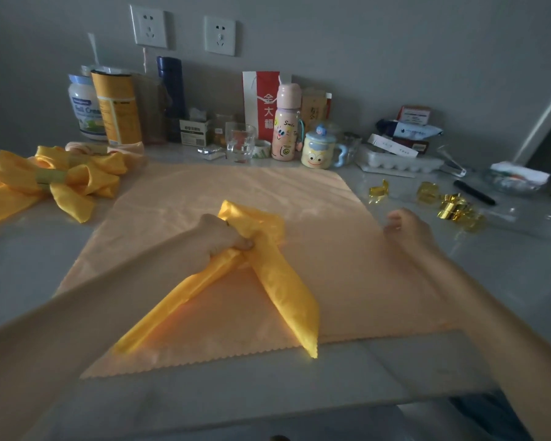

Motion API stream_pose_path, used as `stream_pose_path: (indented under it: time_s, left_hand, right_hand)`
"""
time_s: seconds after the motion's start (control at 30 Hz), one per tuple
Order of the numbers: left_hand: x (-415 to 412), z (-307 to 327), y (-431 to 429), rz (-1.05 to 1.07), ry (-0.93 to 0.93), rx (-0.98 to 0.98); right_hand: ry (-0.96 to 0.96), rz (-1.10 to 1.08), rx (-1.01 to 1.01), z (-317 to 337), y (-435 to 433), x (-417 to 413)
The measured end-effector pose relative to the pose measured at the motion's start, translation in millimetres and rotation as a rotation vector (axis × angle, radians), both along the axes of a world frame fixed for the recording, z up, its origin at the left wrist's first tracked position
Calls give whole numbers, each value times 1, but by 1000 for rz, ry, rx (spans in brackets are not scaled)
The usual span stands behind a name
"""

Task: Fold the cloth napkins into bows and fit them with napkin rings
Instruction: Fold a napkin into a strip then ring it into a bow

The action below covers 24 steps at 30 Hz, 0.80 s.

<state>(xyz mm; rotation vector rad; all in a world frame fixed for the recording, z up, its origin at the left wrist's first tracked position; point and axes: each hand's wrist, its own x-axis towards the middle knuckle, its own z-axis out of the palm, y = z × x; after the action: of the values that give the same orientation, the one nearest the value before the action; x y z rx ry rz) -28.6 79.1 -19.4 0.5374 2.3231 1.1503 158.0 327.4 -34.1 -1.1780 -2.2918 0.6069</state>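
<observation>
1. At the tabletop's [506, 281] centre, a yellow napkin [280, 281] is gripped at its gathered middle by the left hand [223, 240], upon a pale cloth [331, 249].
2. The right hand [407, 230] is held loosely open, empty, at that cloth's right edge.

Two bare hands, working well apart.
The left hand [225, 238] clenches the gathered middle of a bright-yellow satin cloth napkin [283, 291]; the right hand [407, 232] lies palm-down, fingers loosely bent, holding nothing.
</observation>
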Motion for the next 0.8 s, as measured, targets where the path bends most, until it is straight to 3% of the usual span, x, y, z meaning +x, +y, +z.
stream_pose_path:
  time_s: [0.1,0.17,0.3,0.53,0.6,0.67,0.73,0.8]
  left_hand:
    - [-13,-6,16,119,-17,162]
    - [-21,-7,26,170,82,162]
    - [-40,-21,31,261,424,53]
    - [-49,-29,31,397,561,-103]
    - [-50,-32,27,302,835,-123]
    - [-53,-38,29,32,1174,-97]
    - [-48,-40,33,-254,1324,-89]
    - [-37,-39,35,-406,1336,-126]
  right_hand:
    - [-126,23,38,-5,24,-4]
    - [-263,38,148,-6,39,-20]
    - [-587,45,398,-3,62,-51]
    - [-777,-62,377,4,103,-100]
    - [-819,-78,381,8,105,-108]
    - [-806,-86,412,11,102,-109]
    - [-684,-48,461,14,92,-108]
    - [-499,75,533,16,73,-108]
